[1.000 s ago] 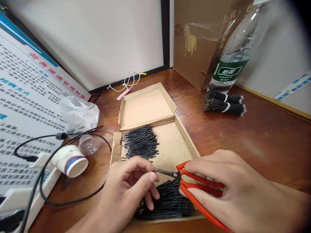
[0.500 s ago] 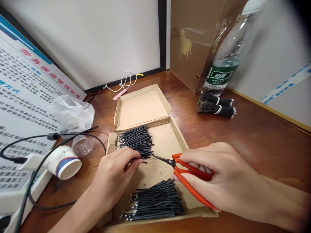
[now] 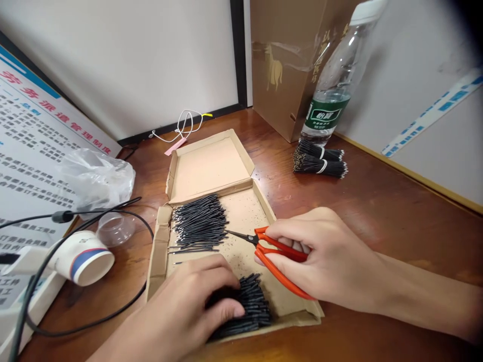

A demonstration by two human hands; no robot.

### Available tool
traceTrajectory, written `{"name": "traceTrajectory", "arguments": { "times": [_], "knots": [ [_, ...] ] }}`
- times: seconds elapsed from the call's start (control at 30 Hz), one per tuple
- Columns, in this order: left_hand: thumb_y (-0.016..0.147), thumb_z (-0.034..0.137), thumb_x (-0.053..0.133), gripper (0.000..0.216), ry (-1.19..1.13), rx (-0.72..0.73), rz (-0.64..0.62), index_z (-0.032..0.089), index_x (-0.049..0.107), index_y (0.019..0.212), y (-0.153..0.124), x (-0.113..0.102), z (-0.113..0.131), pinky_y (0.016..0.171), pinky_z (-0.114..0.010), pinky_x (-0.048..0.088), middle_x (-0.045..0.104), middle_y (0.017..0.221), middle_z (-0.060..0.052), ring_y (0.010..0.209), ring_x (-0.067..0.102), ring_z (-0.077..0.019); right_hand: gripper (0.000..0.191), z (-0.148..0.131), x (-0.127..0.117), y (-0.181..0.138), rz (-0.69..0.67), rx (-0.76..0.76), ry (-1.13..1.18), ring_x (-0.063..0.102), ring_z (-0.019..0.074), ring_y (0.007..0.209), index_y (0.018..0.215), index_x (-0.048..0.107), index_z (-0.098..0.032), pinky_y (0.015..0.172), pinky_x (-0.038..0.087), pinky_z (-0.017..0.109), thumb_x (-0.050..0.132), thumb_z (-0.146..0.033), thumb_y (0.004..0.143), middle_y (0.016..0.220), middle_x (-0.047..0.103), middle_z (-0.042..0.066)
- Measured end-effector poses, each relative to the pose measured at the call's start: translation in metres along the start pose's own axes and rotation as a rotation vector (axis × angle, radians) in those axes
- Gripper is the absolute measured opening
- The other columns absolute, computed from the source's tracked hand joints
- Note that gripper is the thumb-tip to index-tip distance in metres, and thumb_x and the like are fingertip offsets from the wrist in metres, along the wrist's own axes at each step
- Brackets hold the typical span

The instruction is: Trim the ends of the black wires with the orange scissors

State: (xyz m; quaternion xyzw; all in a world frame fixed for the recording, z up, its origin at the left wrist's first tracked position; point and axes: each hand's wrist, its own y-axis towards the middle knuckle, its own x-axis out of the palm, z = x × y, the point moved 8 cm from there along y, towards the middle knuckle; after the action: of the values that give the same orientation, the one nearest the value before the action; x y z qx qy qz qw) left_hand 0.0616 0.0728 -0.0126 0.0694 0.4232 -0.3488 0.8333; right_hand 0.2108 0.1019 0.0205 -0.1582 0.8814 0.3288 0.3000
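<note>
Counter [image 3: 381, 216], box [image 3: 245, 216] mid-frame. Left hand [image 3: 204, 296], lower centre: fingers curled over lower wire pile [image 3: 254, 301], grip hidden. Right hand [image 3: 320, 256]: fingers wrapped round scissors [image 3: 282, 275]. Upper wire pile [image 3: 199, 221], left of centre. Work looks partway; which pile is done, cannot tell. Bundles [image 3: 308, 164], upper right, still tied.

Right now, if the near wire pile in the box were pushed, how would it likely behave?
The near wire pile would probably spread, since no band shows around it. Its pieces look thin and light, so they may slide easily. Lying fairly straight, they seem more springy than floppy.
</note>
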Motion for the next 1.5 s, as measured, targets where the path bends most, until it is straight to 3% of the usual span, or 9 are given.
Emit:
{"name": "traceTrajectory", "arguments": {
  "times": [0.17,0.43,0.67,0.83,0.97,1.17,1.5],
  "knots": [
    [0.097,0.01,0.055,0.014,-0.095,-0.031,0.022,0.021,0.061,0.089,-0.002,0.008,0.001,0.072,-0.024,0.043,0.063,0.088,0.001,0.082,0.06,-0.0144,0.024,0.001,0.0,-0.002,-0.005,0.001,-0.028,0.024,0.0071,0.048,0.061,0.054,-0.016,0.045,0.022,0.025,0.055,-0.012,0.085,0.053,0.029,-0.008],
    [0.101,0.015,0.045,0.019,-0.071,-0.172,-0.025,0.02,0.054,0.085,-0.004,0.007,-0.004,0.074,-0.026,0.04,0.061,0.085,0.001,0.081,0.056,-0.0156,0.024,0.002,0.002,-0.002,0.004,-0.011,-0.037,0.026,0.0066,0.047,0.062,0.06,-0.013,0.045,0.024,0.024,0.057,-0.014,0.086,0.052,0.033,-0.007],
    [0.102,0.032,0.046,0.021,-0.228,-0.323,0.098,0.021,0.058,0.089,-0.014,-0.006,-0.017,0.065,-0.025,0.04,0.062,0.081,0.0,0.074,0.055,-0.0158,0.022,0.004,0.005,-0.004,-0.029,0.031,0.027,0.025,0.0064,0.047,0.064,0.062,-0.013,0.044,0.023,0.025,0.06,-0.016,0.086,0.053,0.033,-0.008],
    [0.101,0.034,0.05,0.021,-0.45,-0.271,0.198,0.019,0.062,0.094,-0.013,-0.01,-0.017,0.045,-0.018,0.035,0.054,0.072,0.003,0.05,0.045,-0.0079,0.02,-0.003,0.01,-0.008,-0.088,0.063,0.057,0.024,0.0067,0.047,0.065,0.057,-0.017,0.045,0.024,0.025,0.062,-0.017,0.084,0.052,0.032,-0.009],
    [0.102,0.03,0.051,0.027,-0.446,-0.231,0.249,0.017,0.06,0.08,-0.011,-0.015,-0.013,0.042,-0.015,0.033,0.05,0.061,0.005,0.046,0.046,-0.0054,0.027,-0.004,0.015,-0.012,-0.138,0.088,0.034,0.025,0.0072,0.045,0.061,0.048,-0.019,0.046,0.027,0.025,0.06,-0.018,0.085,0.051,0.031,-0.009],
    [0.101,0.035,0.052,0.029,-0.45,-0.281,0.267,0.017,0.062,0.081,-0.016,-0.016,-0.015,0.037,-0.014,0.032,0.055,0.053,0.004,0.04,0.045,-0.0059,0.033,-0.01,0.016,-0.011,-0.187,0.043,0.044,0.025,0.0071,0.045,0.06,0.038,-0.02,0.048,0.029,0.024,0.056,-0.016,0.088,0.051,0.033,-0.009],
    [0.1,0.04,0.053,0.028,-0.532,-0.321,0.267,0.016,0.063,0.09,-0.018,-0.011,-0.019,0.037,-0.014,0.036,0.058,0.053,0.002,0.039,0.047,-0.0073,0.03,-0.011,0.017,-0.013,-0.192,0.035,0.04,0.027,0.0077,0.044,0.06,0.043,-0.02,0.049,0.031,0.025,0.054,-0.017,0.088,0.049,0.037,-0.008]
  ]
}}
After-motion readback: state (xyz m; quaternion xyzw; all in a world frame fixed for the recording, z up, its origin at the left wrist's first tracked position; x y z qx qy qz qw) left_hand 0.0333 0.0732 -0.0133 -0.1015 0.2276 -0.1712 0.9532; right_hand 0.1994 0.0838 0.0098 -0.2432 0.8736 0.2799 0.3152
